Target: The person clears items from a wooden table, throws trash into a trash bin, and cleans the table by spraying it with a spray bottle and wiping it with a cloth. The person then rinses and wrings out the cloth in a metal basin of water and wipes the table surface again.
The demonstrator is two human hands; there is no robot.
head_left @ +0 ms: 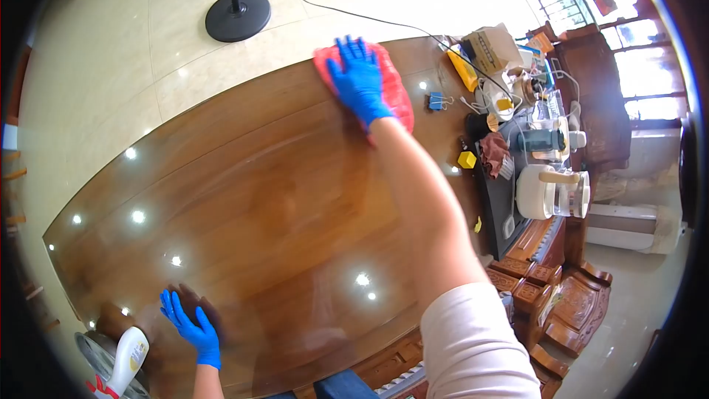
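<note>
My right hand, in a blue glove, lies flat with fingers stretched on a red cloth. The cloth is spread under the palm at the far edge of a glossy brown wooden table. My left hand, gloved in blue too, is at the near left of the table with its fingers extended and nothing in it. Whether it touches the tabletop I cannot tell. Close to its left is a white spray bottle with a red trigger, tilted and partly cut off by the view.
Along the right end are a blue binder clip, a yellow cube, a cardboard box, a white kettle and a black tray. A cable runs there from the floor, past a black stand base.
</note>
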